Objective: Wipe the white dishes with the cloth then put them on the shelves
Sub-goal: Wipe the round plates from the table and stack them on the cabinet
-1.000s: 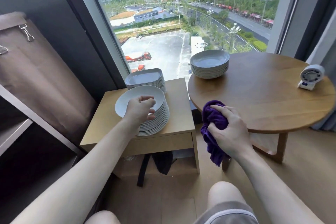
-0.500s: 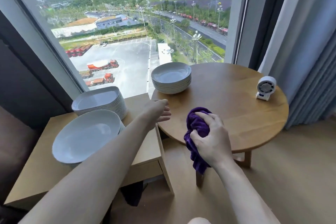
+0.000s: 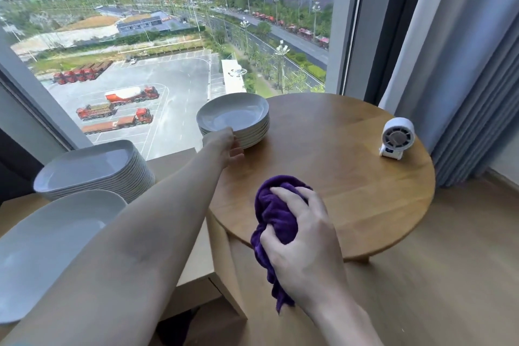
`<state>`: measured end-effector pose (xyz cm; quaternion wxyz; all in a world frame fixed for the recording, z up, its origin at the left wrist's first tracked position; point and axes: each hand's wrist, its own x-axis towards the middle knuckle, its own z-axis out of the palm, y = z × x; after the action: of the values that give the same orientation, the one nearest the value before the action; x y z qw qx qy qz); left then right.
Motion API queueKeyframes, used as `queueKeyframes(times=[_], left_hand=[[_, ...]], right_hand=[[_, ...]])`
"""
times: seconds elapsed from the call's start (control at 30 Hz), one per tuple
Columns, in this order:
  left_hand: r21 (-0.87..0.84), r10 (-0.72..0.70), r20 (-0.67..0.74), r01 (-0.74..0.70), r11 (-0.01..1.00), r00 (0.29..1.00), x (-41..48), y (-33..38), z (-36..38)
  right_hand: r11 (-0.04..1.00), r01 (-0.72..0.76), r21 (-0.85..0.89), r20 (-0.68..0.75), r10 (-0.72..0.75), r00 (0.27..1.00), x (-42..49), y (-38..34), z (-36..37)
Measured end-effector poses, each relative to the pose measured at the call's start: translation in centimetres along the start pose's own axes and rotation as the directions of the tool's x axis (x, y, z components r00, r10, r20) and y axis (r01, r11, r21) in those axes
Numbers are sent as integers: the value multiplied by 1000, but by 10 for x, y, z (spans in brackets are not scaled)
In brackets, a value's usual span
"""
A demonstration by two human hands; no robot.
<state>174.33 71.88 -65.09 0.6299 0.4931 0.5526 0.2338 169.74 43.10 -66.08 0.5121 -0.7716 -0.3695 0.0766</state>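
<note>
A stack of white shallow bowls [image 3: 234, 116] stands at the back left of the round wooden table [image 3: 351, 177]. My left hand [image 3: 224, 146] reaches across and touches the near side of that stack, thumb at the top bowl's rim, fingers fairly straight. Over the table's near edge my right hand [image 3: 306, 244] grips a bunched purple cloth [image 3: 278, 219], whose tail hangs below the edge. On the low side table [image 3: 179, 160] to the left sit a stack of white rectangular dishes [image 3: 92, 168] and a stack of round white plates [image 3: 47, 247]. No shelves are in view.
A small white fan [image 3: 397, 137] stands at the round table's right edge. A grey curtain [image 3: 463, 93] hangs on the right. A large window [image 3: 168, 64] lies right behind both tables. Wooden floor [image 3: 435, 289] lies to the right.
My view swung right, away from the shelf. My left hand left the round plates on the side table and reached to the bowl stack. My right hand kept holding the cloth.
</note>
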Motion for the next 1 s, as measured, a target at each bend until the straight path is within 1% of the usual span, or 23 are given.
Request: queueKeyframes(times=[0.3,0.43,0.53,0.77,0.87,1.0], left_hand=[[-102,-81,-56,75,992,995,-3,14,6],[-120,-36,-95,24,992,995,-12,23,13],[-165,11,-79,-24,986,997,-23,31,14],[-275,15,-44,-26,961,999,-38,28,2],[-373,-1,-12,-4,928,1000,-36,22,-4],[-547,7,23,7,837,1000,-40,21,-7]], right_hand=[[999,-47,7,17,46,999,0,6,-5],[999,-51,5,22,51,998,2,7,-7],[998,-58,16,35,57,998,2,6,-6],[998,-66,2,64,66,996,-1,7,-6],[998,-67,5,55,67,996,0,7,-8],[997,-74,6,36,74,997,1,9,-10]])
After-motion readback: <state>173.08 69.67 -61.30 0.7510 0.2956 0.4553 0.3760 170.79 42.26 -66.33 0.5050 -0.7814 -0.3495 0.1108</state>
